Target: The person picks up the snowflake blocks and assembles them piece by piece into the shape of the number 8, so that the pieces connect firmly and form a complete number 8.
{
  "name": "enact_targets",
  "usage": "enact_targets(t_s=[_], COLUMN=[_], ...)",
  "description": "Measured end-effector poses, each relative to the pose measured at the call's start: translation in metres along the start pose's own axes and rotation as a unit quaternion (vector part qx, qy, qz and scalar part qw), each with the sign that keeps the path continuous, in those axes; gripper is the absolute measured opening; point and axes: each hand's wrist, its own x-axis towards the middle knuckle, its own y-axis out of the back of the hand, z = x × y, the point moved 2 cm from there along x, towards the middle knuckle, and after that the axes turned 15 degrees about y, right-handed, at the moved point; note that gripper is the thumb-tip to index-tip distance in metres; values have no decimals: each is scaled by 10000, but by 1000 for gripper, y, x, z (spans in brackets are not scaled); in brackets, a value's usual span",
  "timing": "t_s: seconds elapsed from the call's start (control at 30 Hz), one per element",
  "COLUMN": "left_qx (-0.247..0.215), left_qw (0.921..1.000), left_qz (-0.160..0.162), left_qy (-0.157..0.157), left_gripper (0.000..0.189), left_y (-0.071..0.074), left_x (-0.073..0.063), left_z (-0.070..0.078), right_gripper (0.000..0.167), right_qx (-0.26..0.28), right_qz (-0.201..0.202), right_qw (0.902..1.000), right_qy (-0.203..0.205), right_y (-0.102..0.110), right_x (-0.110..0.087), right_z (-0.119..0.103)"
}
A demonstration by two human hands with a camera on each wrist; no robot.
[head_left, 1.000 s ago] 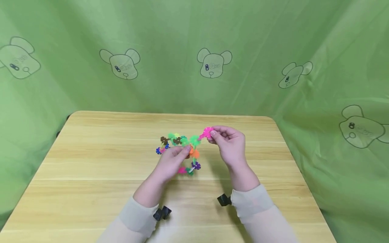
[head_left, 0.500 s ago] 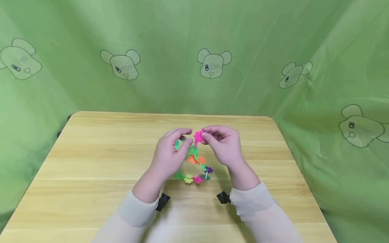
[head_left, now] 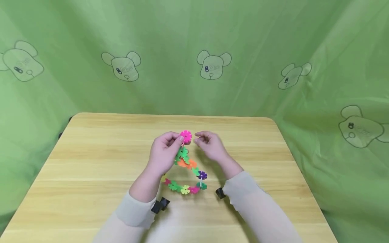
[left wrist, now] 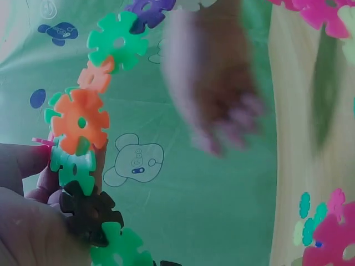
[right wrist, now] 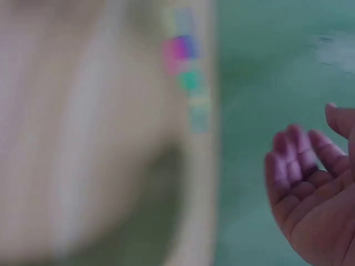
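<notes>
My left hand (head_left: 162,152) pinches a pink notched flower disc (head_left: 186,136) between thumb and fingers. From it hangs a looped chain of interlocking plastic discs: green (head_left: 182,152), orange (head_left: 190,164), purple (head_left: 202,175) and yellow (head_left: 185,189) among them. Part of the loop is hidden behind the left hand. In the left wrist view, an orange disc (left wrist: 81,121) and a dark disc (left wrist: 91,212) stand close by the fingers. My right hand (head_left: 211,146) is just right of the pink disc, apart from it, with loosely bent fingers. The right wrist view shows its palm (right wrist: 327,221) holding nothing.
A light wooden table (head_left: 91,162) lies beneath the hands. Behind and around it hangs a green curtain (head_left: 167,91) printed with bear heads. Small black cameras (head_left: 160,205) sit at both sleeves.
The pink disc has passed from the right hand to the left, shifting leftward. The right hand has let go and drawn slightly away. The chain hangs lower and more spread out.
</notes>
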Motion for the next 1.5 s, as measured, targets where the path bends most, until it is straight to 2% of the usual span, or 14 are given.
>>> enact_targets(t_s=[0.07,0.13,0.3,0.4,0.47,0.53,0.73,0.9,0.97,1.1,1.23,1.37,1.5], left_qx=[-69,-97,-84,-149,-241,-323,-393,-419,-377,-339,-372,-379,-392], left_qw=[10000,9999,9998,9996,9993,9990,9986,9984,9986,9989,9989,9989,9990], left_qz=[54,103,154,224,279,313,311,275,281,262,192,168,136], left_qy=[31,43,126,106,65,34,138,272,257,175,192,197,154], left_gripper=[11,11,11,10,10,10,9,10,11,11,11,11,10], left_y=[1,2,3,5,6,8,8,6,5,4,4,3,3], left_x=[0,0,0,0,0,0,0,0,0,0,-1,-2,-2], left_z=[-1,-2,-4,-5,-4,-3,-3,-4,-5,-5,-6,-6,-6], right_gripper=[47,53,51,52,53,53,46,49,48,38,24,15,15], right_qx=[-644,-1087,-2138,-2702,-2882,-3002,-3167,-3181,-3121,-2750,-2075,-1299,-347], right_qz=[-606,-1072,-1873,-2153,-2174,-2083,-1670,-1768,-1764,-1532,-1317,-1129,-646], right_qw=[9959,9882,9586,9381,9324,9306,9336,9314,9333,9478,9666,9836,9972], right_qy=[-164,-140,196,250,205,208,107,-104,-202,-513,-730,-538,-159], right_y=[-14,-27,-47,-50,-50,-47,-40,-40,-40,-39,-35,-24,-6], right_x=[2,4,7,8,8,8,7,8,9,9,6,-2,-8], right_z=[20,32,44,47,47,47,48,50,52,56,57,50,16])
